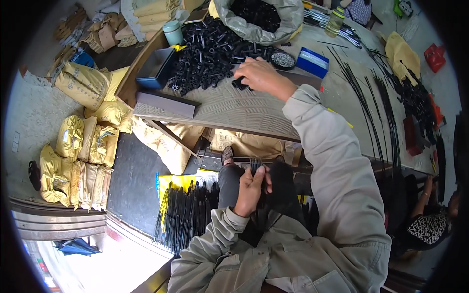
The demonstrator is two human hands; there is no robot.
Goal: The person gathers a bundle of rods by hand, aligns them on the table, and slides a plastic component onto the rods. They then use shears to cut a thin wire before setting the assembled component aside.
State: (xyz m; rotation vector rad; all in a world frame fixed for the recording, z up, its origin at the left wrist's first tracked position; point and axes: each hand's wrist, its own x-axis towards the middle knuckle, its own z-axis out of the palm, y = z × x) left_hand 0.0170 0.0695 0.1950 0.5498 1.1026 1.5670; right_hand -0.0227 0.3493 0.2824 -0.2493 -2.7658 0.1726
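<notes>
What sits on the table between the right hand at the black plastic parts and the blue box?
In the head view, a round black dish of small metal bits lies between the right hand and the blue box.

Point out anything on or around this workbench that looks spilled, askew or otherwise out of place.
Nothing looks damaged. The heap of small black parts sprawls loosely across the workbench below the open sack. The right hand picks at its edge, and the left hand grips a bunch of thin black rods.
</notes>
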